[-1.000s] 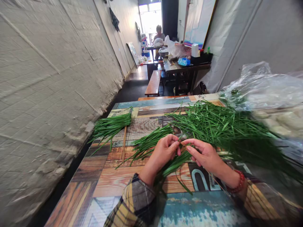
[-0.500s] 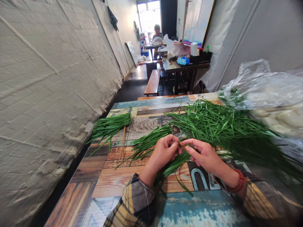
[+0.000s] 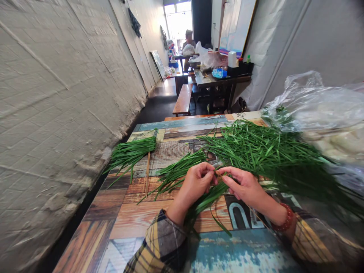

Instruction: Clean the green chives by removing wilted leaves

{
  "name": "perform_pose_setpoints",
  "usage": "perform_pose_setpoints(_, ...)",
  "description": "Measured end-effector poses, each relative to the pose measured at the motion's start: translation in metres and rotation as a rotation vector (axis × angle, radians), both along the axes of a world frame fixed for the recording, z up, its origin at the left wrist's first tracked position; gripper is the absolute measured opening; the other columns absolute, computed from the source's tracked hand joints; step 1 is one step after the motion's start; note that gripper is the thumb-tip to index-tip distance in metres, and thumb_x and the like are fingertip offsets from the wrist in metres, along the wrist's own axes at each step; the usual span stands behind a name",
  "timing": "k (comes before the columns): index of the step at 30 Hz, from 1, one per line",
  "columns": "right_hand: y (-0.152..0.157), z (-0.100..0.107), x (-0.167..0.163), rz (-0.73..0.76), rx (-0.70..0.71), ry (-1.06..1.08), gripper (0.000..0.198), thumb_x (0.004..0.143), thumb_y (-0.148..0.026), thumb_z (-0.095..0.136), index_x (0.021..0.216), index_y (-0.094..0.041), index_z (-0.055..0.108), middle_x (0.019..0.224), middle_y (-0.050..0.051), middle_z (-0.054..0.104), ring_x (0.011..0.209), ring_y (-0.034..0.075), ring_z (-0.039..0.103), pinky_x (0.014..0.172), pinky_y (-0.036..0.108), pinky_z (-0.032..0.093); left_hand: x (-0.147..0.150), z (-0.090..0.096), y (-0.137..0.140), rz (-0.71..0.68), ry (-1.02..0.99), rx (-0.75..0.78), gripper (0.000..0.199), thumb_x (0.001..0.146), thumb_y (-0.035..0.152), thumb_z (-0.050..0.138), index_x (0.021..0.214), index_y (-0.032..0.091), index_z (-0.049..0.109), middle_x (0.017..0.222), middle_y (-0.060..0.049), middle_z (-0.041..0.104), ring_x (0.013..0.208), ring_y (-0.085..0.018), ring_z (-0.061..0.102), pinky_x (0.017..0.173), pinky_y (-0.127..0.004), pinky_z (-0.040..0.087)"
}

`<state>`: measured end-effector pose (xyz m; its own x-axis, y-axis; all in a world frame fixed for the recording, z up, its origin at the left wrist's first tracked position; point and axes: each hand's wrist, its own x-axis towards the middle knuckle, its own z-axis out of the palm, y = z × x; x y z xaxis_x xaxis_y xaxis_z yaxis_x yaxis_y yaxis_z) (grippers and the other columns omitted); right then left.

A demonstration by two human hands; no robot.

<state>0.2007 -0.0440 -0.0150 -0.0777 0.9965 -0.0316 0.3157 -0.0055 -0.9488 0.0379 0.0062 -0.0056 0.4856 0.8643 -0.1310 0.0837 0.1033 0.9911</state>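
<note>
My left hand (image 3: 200, 180) is closed in a pinch on a bunch of garlic chives (image 3: 209, 199), whose long green leaves hang below it towards me. Close beside it, my right hand (image 3: 241, 184) pinches a thin bamboo skewer (image 3: 257, 215), which runs back under the palm to the lower right. The fingertips of both hands nearly meet at the chive ends, and the skewer's tip there is too small to make out. Just beyond my left hand lies a smaller bunch of chives (image 3: 182, 165). A large loose heap of chives (image 3: 256, 148) spreads behind my right hand.
On the left of the patterned table (image 3: 136, 216) lie an evenly lined-up chive bunch (image 3: 133, 149) and several bamboo skewers (image 3: 147, 172). A clear plastic bag (image 3: 327, 110) with pale contents stands at the right. Farther off are a bench (image 3: 184, 99), a cluttered table and a person.
The view has shifted very slightly. Both hands keep the same pinch on the chives and the skewer.
</note>
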Motion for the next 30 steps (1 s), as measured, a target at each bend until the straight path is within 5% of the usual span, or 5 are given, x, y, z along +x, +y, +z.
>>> perform_pose_setpoints(11, 0.001, 0.001, 0.0, -0.005, -0.037, 0.046, 0.029, 0.086, -0.032, 0.05, 0.106, -0.013, 0.058, 0.058, -0.005, 0.051, 0.038, 0.006, 0.041, 0.036, 0.018, 0.032, 0.0, -0.002, 0.002, 0.047, 0.229, 0.358, 0.018, 0.081, 0.025, 0.053, 0.071, 0.013, 0.063, 0.06, -0.001, 0.062, 0.052, -0.009, 0.048, 0.049, -0.018, 0.034)
perform_pose_setpoints(21, 0.001, -0.001, -0.001, -0.012, -0.074, 0.126, 0.047, 0.087, -0.033, 0.051, 0.13, -0.018, 0.046, 0.06, -0.005, 0.051, 0.038, 0.006, 0.04, 0.034, 0.017, 0.032, 0.0, -0.002, 0.0, 0.01, 0.251, 0.351, 0.02, 0.08, 0.021, 0.052, 0.067, 0.014, 0.065, 0.06, -0.001, 0.062, 0.053, -0.01, 0.05, 0.051, -0.019, 0.036)
perform_pose_setpoints(30, -0.001, -0.014, 0.004, -0.015, -0.066, 0.09, 0.032, 0.087, -0.042, 0.052, 0.109, -0.019, 0.053, 0.059, -0.005, 0.05, 0.038, 0.007, 0.041, 0.034, 0.018, 0.032, -0.001, -0.004, -0.005, -0.126, 0.308, 0.485, 0.02, 0.082, 0.02, 0.053, 0.081, 0.015, 0.072, 0.075, -0.003, 0.07, 0.068, -0.014, 0.059, 0.062, -0.021, 0.041)
